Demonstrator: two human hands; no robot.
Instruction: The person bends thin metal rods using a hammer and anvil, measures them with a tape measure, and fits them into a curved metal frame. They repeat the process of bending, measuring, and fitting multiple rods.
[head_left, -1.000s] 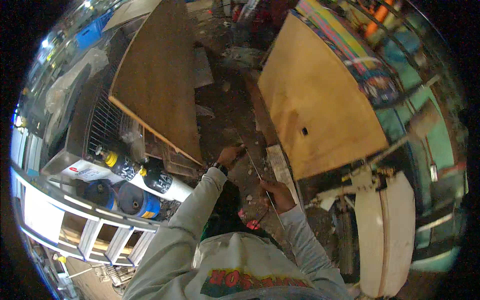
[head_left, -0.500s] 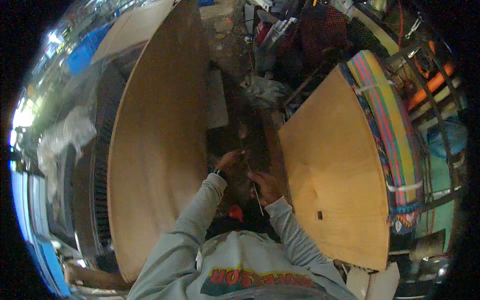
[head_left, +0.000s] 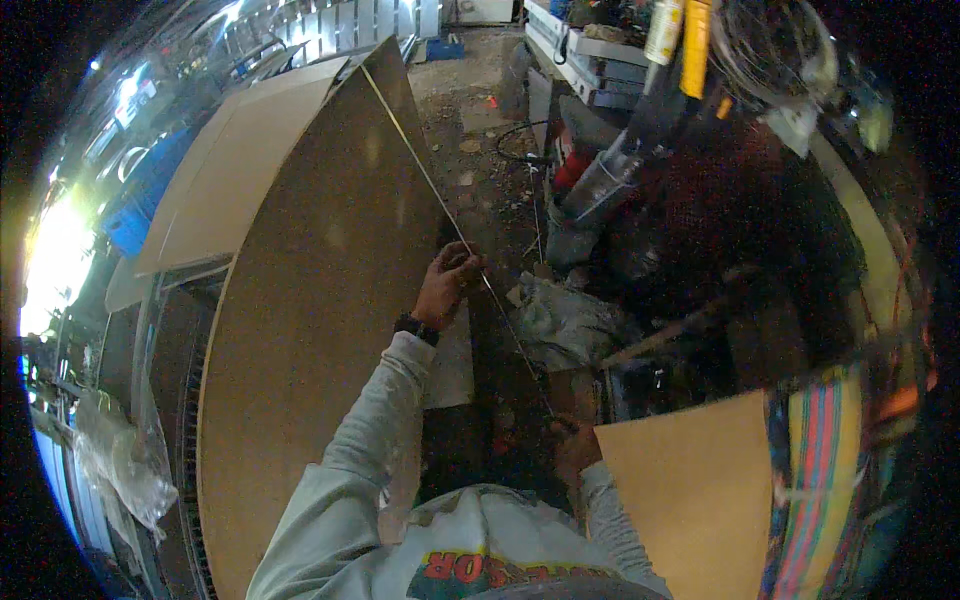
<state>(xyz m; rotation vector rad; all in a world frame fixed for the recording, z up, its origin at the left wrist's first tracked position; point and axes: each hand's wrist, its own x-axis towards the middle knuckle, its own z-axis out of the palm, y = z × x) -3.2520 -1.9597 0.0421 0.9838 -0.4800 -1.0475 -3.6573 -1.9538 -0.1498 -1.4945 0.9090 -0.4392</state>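
A large brown board stands on edge at the left. A thin pale strip runs along its right edge, from the far top corner down toward me. My left hand pinches this strip against the board's edge about midway along. My right hand is closed on the strip's near end, low in the view, just beside the corner of a second, lighter board. A dark watch sits on my left wrist. What the strip is made of I cannot tell.
More flat boards lean behind the big one. A dirt floor with cables and scraps lies ahead. At the right are a cluttered dark heap, a crumpled grey bag, a striped cloth and shelves with tools.
My view has swung toward the large board's edge. My hands have moved apart, the left up along the edge and the right low, with the strip stretched between them.
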